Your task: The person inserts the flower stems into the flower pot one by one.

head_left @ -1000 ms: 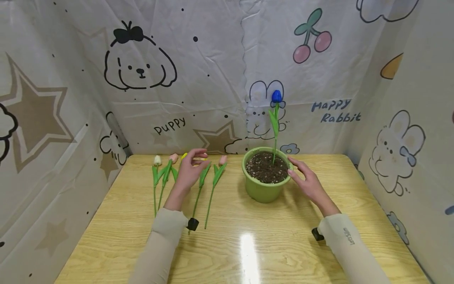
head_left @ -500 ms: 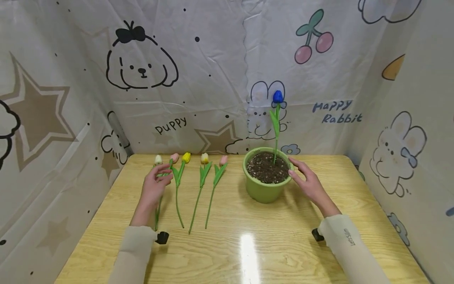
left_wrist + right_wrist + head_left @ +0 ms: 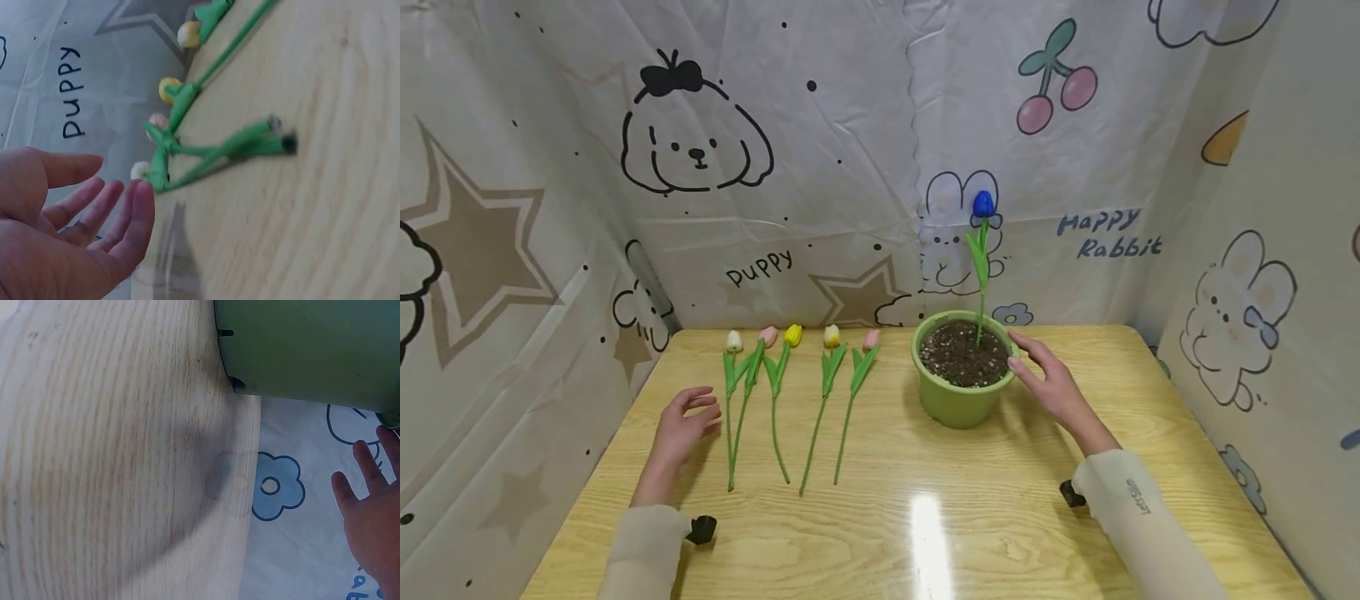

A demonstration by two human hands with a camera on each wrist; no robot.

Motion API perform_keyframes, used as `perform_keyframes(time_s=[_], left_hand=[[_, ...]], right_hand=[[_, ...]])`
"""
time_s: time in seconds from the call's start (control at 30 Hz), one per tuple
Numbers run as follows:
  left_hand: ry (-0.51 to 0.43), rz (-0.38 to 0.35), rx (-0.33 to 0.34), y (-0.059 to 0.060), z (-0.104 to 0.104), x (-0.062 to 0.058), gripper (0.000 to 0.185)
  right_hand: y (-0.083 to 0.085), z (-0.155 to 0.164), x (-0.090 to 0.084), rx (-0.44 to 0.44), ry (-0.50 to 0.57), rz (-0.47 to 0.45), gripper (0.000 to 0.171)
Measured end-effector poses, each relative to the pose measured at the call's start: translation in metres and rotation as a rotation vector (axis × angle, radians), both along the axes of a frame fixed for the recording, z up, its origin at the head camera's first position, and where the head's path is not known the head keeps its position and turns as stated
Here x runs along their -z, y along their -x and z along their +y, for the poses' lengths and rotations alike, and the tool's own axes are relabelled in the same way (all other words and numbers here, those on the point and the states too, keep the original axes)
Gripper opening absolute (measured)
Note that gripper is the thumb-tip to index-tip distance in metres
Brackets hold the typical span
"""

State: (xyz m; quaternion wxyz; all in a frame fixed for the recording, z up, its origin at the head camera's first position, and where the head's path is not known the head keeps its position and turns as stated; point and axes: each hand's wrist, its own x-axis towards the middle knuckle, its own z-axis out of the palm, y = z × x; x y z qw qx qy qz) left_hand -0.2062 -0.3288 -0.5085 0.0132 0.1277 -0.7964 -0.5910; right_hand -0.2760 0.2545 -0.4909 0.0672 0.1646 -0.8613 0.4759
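Observation:
My left hand [image 3: 681, 429] is just left of the white tulip [image 3: 733, 342], fingers loosely bent and holding nothing. In the left wrist view the palm and fingers [image 3: 142, 219] appear beside the tulip stems [image 3: 244, 145]. Near that white tulip lie a pink tulip [image 3: 767, 336] and a yellow one [image 3: 793, 336]; their stems run toward the front. My right hand [image 3: 1056, 387] rests its fingertips and thumb on the right rim of the green flowerpot [image 3: 958, 406]. From the soil [image 3: 958, 358] in the pot rises an upright blue tulip [image 3: 982, 204].
Further right lie a white-and-yellow tulip [image 3: 832, 337] and a second pink tulip [image 3: 871, 340]. The wooden table [image 3: 850, 550] is bordered by a printed cloth [image 3: 850, 125] at the back and both sides.
My left hand has moved leftward and toward the front, from over the middle tulips to beside the leftmost one. The right hand has stayed at the pot's rim.

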Motion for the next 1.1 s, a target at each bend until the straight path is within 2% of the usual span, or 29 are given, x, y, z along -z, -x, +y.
perform_keyframes(time_s=[0.13, 0.37, 0.63, 0.73, 0.87, 0.97, 1.1], left_hand=[[-0.013, -0.019, 0.014, -0.002, -0.007, 0.006, 0.053], [-0.097, -0.104, 0.063, -0.001, -0.012, 0.013, 0.057], [-0.103, -0.094, 0.093, 0.009, -0.007, 0.016, 0.059], [-0.1, -0.09, 0.066, 0.014, -0.001, 0.017, 0.057], [-0.079, -0.076, -0.004, 0.018, 0.006, 0.02, 0.055], [-0.025, -0.065, -0.06, 0.019, 0.01, 0.021, 0.055], [0.094, -0.058, -0.1, 0.019, 0.012, 0.023, 0.053]], right_hand=[[0.0, 0.0, 0.001, -0.002, 0.002, 0.006, 0.055], [0.0, -0.001, 0.003, -0.009, 0.007, -0.009, 0.055], [0.0, 0.0, 0.001, 0.0, -0.003, 0.001, 0.054], [0.001, 0.0, 0.0, -0.001, -0.006, 0.007, 0.055], [0.0, 0.001, 0.0, 0.006, -0.008, 0.013, 0.055], [-0.001, 0.0, 0.001, 0.008, -0.007, 0.009, 0.055], [-0.001, 0.0, 0.001, 0.007, -0.004, 0.005, 0.055]])
